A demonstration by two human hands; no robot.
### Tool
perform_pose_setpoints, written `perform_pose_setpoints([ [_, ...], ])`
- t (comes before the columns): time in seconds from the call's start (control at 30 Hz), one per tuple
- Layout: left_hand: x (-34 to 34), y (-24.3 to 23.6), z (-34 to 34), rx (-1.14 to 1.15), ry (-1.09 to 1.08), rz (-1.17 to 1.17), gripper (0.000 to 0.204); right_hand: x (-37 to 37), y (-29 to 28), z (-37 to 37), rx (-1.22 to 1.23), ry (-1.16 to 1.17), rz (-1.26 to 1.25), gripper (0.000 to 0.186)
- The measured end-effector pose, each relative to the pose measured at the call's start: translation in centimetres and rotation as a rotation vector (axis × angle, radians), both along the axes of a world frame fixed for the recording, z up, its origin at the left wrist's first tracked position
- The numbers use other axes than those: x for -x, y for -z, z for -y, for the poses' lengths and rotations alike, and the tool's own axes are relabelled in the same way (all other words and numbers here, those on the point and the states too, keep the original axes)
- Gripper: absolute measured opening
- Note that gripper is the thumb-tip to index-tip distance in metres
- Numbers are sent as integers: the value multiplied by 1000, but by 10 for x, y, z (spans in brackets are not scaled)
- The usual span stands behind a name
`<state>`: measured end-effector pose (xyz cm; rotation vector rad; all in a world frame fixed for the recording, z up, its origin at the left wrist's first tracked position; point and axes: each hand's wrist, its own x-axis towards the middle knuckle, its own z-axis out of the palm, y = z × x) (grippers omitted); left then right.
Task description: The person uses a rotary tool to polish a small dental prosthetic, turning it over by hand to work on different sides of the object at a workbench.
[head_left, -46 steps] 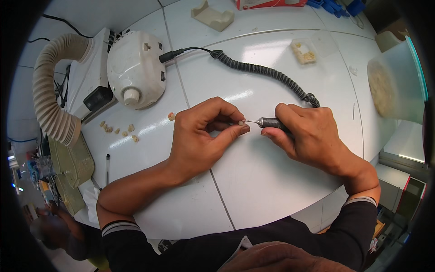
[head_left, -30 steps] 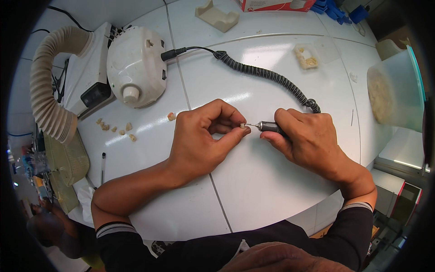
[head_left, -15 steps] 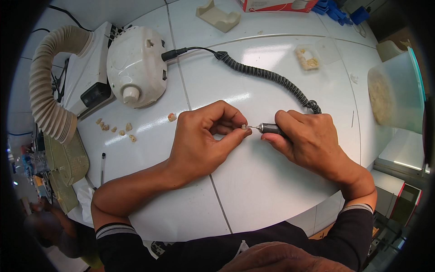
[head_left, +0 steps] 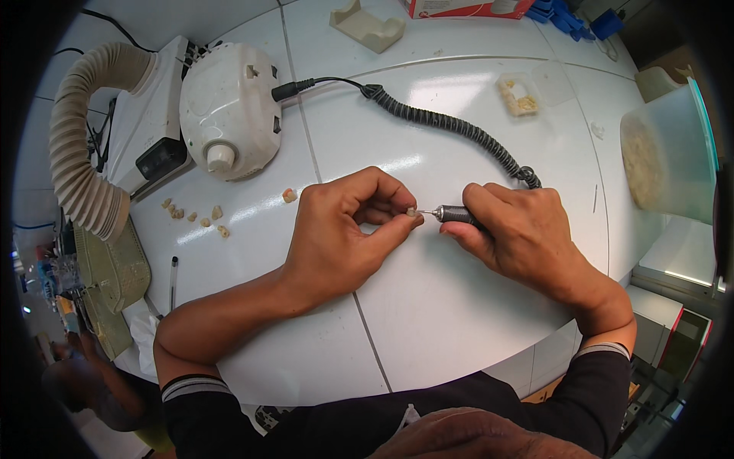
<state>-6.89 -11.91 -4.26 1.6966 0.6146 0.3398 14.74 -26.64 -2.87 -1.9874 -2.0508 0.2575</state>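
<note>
Between the thumb and fingertips of my left hand (head_left: 336, 233) is a small tooth-shaped piece (head_left: 411, 212), pale and partly covered by the fingers. My right hand (head_left: 520, 241) wraps round a dark rotary handpiece (head_left: 456, 216), held level and pointing left. Its thin metal bit reaches the little piece; whether the tip touches it is too small to tell. A black coiled cord (head_left: 451, 122) runs from the handpiece to a white control unit (head_left: 232, 111) with a round knob.
Several loose tooth-like pieces (head_left: 205, 222) lie left of my left hand, with a pinkish one (head_left: 289, 196) nearer. A small open box (head_left: 518, 96) holds more. A ribbed hose (head_left: 76, 145), a pen (head_left: 173, 283), a mesh basket (head_left: 115, 268) and a clear tub (head_left: 665, 149) stand around. Another person (head_left: 95, 382) is at lower left.
Both hands keep nearly the same pose, with the small piece and the handpiece bit shifted only very slightly.
</note>
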Motion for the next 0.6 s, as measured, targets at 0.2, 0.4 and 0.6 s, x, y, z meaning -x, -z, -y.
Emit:
perform_pose_setpoints([
  [0.2, 0, 0, 0, 6, 5, 7, 15, -1, 1, 0, -4, 1, 6, 49],
  [0.4, 1, 2, 0, -14, 20, 5, 16, -1, 2, 0, -13, 0, 15, 49],
  [0.6, 2, 2, -1, 16, 32, 3, 17, -1, 1, 0, -6, -4, 15, 49],
])
